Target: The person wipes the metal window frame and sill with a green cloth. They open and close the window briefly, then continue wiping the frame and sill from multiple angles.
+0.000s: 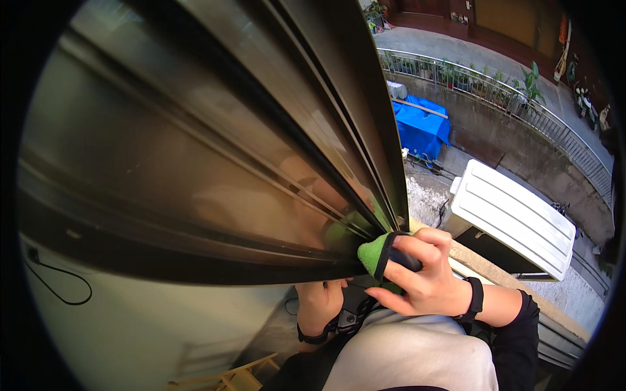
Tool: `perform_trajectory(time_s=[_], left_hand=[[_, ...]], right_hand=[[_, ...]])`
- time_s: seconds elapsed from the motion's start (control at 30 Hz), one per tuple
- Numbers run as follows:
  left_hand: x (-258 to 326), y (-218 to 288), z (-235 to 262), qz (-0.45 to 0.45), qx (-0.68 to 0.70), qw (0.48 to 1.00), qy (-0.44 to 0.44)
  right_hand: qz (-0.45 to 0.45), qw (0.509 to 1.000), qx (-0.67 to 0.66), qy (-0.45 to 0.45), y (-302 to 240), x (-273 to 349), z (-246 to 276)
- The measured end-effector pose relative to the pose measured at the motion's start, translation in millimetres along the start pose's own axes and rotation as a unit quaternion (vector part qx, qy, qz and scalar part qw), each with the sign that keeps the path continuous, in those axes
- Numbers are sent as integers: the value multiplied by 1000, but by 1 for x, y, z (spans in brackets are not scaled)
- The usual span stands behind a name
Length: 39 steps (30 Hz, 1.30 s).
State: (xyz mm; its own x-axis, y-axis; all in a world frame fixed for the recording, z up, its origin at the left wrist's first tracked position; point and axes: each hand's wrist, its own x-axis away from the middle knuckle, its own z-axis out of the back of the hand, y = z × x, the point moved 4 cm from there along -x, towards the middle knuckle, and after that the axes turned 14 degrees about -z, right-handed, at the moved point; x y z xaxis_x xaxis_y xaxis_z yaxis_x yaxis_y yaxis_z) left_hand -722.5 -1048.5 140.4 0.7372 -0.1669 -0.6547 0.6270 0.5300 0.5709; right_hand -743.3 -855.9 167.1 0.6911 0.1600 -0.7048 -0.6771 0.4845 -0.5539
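My right hand (427, 270) is closed round a fuzzy green cleaning cloth (373, 255) with a black edge. A dark, rounded piece (405, 260) shows beneath my fingers; I cannot tell whether it is part of the cloth. The cloth presses at the corner of a brown metal window frame (313, 270), where several grooves run together. Lower and to the left, my left hand (319, 305) is at the near edge of the frame, its fingers curled against it and partly hidden. The glass pane (163, 176) mirrors the green cloth and a hand.
A pale stone sill (554, 313) runs along the right. Outside and below lie a white ribbed box-like unit (512, 218), a blue tarp (420, 127) and a metal railing (495, 91). Indoors, a wooden chair or ladder (241, 378) stands below, and a black cable (81, 296) hangs by the wall.
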Motion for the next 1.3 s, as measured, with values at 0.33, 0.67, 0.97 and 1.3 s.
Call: perform_trajectory(time_s=[0.33, 0.67, 0.97, 1.3], left_hand=[[8, -2, 2, -31, -52, 998, -27], [12, -5, -2, 30, -21, 999, 10], [14, -5, -2, 70, 8, 997, 37], [13, -2, -7, 85, 14, 992, 92]], right_hand=[[53, 996, 49, -54, 8, 4, -12], [79, 993, 62, -66, 4, -1, -11], [72, 987, 75, -125, 8, 9, -15], [25, 973, 13, -230, 32, 14, -7]])
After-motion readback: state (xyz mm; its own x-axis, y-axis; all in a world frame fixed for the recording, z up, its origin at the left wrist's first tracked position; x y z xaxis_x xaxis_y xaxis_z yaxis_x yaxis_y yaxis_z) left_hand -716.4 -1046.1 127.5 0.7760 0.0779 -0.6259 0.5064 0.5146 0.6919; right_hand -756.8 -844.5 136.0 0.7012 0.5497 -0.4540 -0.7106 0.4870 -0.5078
